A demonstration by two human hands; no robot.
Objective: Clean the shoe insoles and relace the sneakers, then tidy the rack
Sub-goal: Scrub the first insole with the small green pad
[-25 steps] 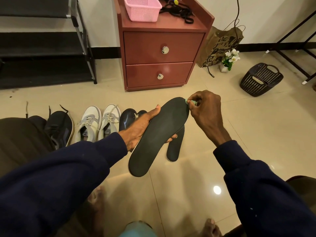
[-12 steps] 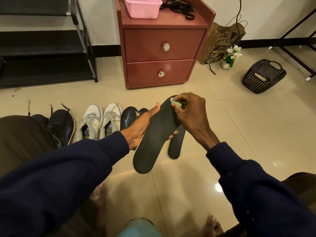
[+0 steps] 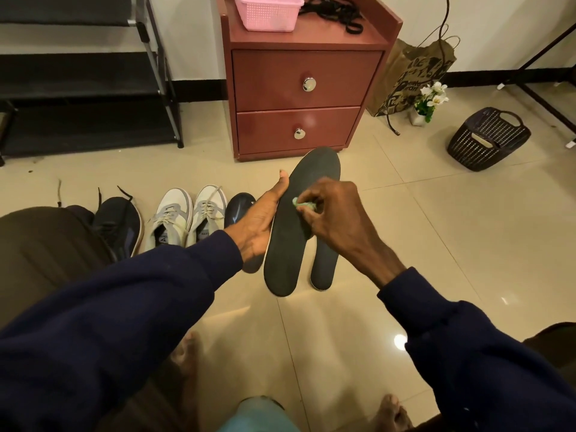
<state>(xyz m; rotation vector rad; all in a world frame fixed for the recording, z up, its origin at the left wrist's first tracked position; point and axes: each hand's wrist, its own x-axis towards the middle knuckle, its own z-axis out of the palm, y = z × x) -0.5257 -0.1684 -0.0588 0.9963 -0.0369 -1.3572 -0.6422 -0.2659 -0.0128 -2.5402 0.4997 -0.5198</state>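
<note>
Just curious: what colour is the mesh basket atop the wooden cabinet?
Pink mesh plastic basket, head view.

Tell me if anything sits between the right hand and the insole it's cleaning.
Only the green cloth, pinched by the right hand and pressed on the insole. The left hand grips the insole's left edge, clear of the wiping spot.

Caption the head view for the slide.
Left hand holds a black insole; right hand presses a small green cloth against it.
</note>
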